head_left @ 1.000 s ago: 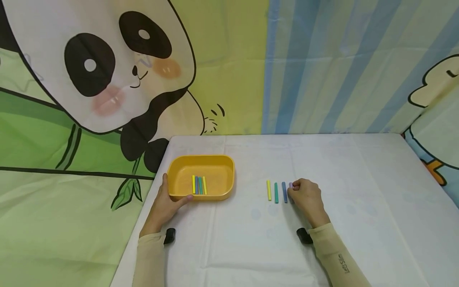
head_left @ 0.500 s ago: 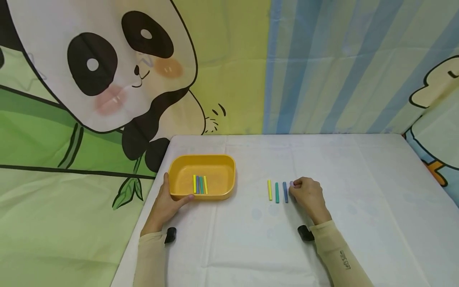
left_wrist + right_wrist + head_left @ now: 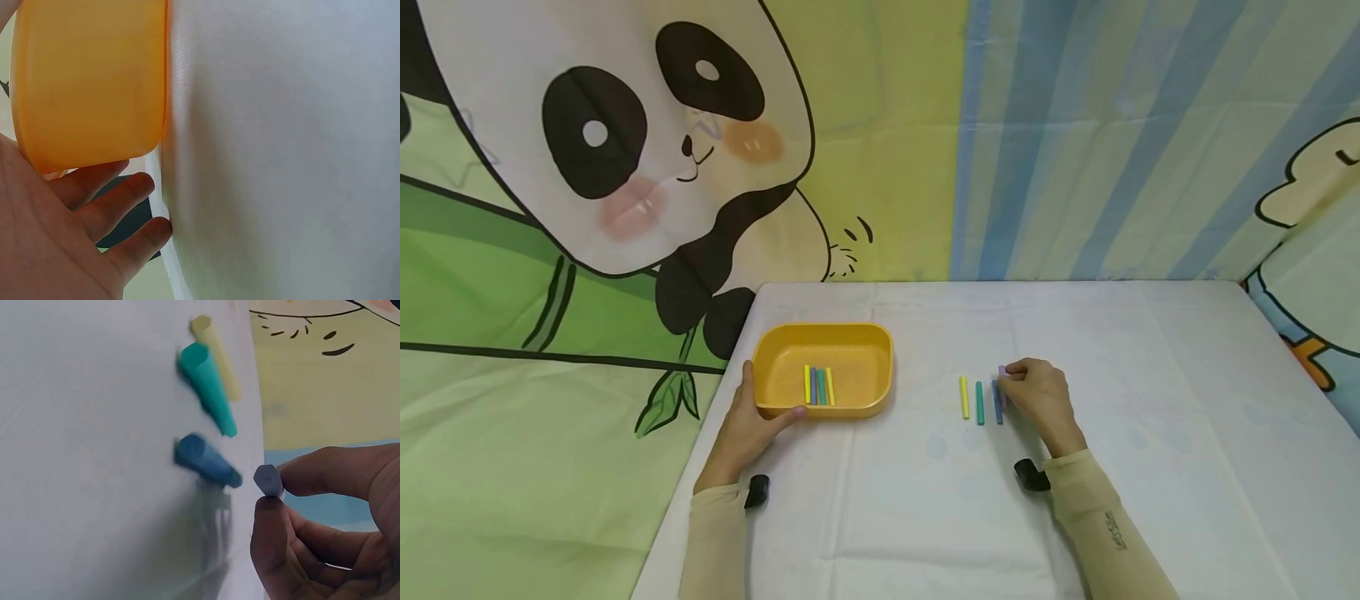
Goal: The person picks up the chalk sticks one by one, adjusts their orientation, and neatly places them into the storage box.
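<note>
In the head view, my left hand (image 3: 743, 435) holds the near left corner of a yellow plastic box (image 3: 861, 371). Its thumb lies at the front rim and the fingers along the left side. My right hand (image 3: 1043, 404) pinches a purple chalk stick (image 3: 269, 480) between thumb and fingertips; in the right wrist view it is lifted off the table, its six-sided end facing the camera. Just left of it, a blue chalk stick (image 3: 998, 410) lies on the table, partly behind the fingers. Beyond that lie a green chalk stick (image 3: 980, 403) and a yellow chalk stick (image 3: 964, 397).
Inside the box, several chalk sticks (image 3: 821, 387) in yellow, purple and green lie side by side near the front wall. A white cloth (image 3: 917, 500) covers the table. Behind it hangs a printed backdrop (image 3: 880, 167) with a panda.
My right hand has lifted the purple chalk stick from its spot beside the blue one and shifted slightly left and away from me. The left hand and the box stay put.
</note>
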`<action>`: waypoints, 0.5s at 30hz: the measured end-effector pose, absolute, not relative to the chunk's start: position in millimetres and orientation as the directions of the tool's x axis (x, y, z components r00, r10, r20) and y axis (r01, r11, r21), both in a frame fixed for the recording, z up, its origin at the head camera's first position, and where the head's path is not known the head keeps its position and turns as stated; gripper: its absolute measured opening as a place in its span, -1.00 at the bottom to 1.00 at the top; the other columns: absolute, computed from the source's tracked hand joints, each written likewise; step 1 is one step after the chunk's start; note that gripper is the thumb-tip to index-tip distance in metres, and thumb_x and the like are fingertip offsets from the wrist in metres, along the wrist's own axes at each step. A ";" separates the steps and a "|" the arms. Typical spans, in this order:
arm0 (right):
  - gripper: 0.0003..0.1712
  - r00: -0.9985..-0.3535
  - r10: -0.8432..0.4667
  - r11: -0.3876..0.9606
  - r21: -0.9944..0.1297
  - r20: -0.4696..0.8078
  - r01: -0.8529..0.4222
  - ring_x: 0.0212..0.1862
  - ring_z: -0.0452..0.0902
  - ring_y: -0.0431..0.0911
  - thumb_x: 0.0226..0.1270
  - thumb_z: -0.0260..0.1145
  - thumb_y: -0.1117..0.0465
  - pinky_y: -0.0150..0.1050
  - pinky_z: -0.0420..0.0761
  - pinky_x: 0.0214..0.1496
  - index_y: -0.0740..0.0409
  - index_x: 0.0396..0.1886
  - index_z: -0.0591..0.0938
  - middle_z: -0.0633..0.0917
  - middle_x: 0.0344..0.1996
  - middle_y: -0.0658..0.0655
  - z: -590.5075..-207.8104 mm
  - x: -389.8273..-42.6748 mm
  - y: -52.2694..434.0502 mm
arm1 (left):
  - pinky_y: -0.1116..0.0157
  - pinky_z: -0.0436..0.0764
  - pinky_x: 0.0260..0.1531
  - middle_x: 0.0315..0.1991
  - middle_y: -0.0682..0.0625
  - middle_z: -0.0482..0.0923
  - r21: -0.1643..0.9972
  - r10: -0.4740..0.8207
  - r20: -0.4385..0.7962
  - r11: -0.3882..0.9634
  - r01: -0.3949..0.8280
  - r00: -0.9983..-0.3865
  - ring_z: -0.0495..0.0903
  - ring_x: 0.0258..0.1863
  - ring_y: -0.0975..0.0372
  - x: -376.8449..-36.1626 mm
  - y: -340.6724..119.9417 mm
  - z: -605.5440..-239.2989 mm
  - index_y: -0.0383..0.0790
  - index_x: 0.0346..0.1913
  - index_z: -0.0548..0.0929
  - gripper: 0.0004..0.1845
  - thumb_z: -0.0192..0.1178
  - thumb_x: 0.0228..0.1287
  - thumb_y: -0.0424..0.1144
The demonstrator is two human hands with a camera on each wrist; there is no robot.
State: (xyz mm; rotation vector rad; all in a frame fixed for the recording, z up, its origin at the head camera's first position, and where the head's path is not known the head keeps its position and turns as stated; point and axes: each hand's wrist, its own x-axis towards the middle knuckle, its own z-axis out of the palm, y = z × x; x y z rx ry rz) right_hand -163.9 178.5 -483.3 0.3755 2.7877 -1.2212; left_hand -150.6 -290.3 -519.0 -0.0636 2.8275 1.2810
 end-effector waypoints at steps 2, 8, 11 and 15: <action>-0.57 -0.969 0.175 0.625 -0.741 -0.174 0.245 -0.27 0.64 -0.08 0.31 0.31 0.12 -0.28 0.62 -0.32 0.28 0.09 0.70 0.75 -0.15 0.20 -480.0 -166.6 174.1 | -0.22 0.02 0.46 0.62 -0.25 -0.19 0.752 -0.022 -0.049 0.657 -0.051 -0.999 -0.05 0.56 -0.11 -150.4 -290.2 -519.1 0.14 0.60 -0.52 0.52 0.49 -0.08 0.39; -0.58 -0.973 0.133 0.549 -0.804 -0.186 0.229 -0.32 0.68 -0.10 0.35 0.36 0.11 -0.31 0.64 -0.31 0.26 0.10 0.69 0.76 -0.16 0.18 -474.6 -173.4 160.3 | -0.21 0.03 0.46 0.62 -0.25 -0.18 0.755 -0.022 -0.043 0.654 -0.047 -0.999 -0.04 0.56 -0.10 -150.9 -290.0 -520.3 0.16 0.60 -0.52 0.52 0.49 -0.08 0.38; -0.58 -0.974 0.128 0.530 -0.817 -0.189 0.228 -0.31 0.70 -0.07 0.35 0.36 0.12 -0.31 0.64 -0.34 0.24 0.11 0.69 0.76 -0.17 0.16 -473.6 -175.6 153.2 | -0.21 0.02 0.46 0.62 -0.24 -0.18 0.758 -0.019 -0.042 0.651 -0.045 -0.999 -0.04 0.56 -0.10 -151.1 -290.0 -520.5 0.17 0.60 -0.52 0.51 0.49 -0.07 0.38; -0.59 -0.977 0.117 0.533 -0.819 -0.176 0.212 -0.30 0.71 -0.05 0.34 0.36 0.10 -0.30 0.65 -0.32 0.22 0.09 0.70 0.76 -0.17 0.15 -471.3 -178.2 143.4 | -0.21 0.02 0.46 0.62 -0.23 -0.20 0.758 -0.023 -0.049 0.650 -0.052 -0.999 -0.06 0.56 -0.10 -150.6 -290.1 -520.1 0.17 0.60 -0.52 0.51 0.49 -0.07 0.38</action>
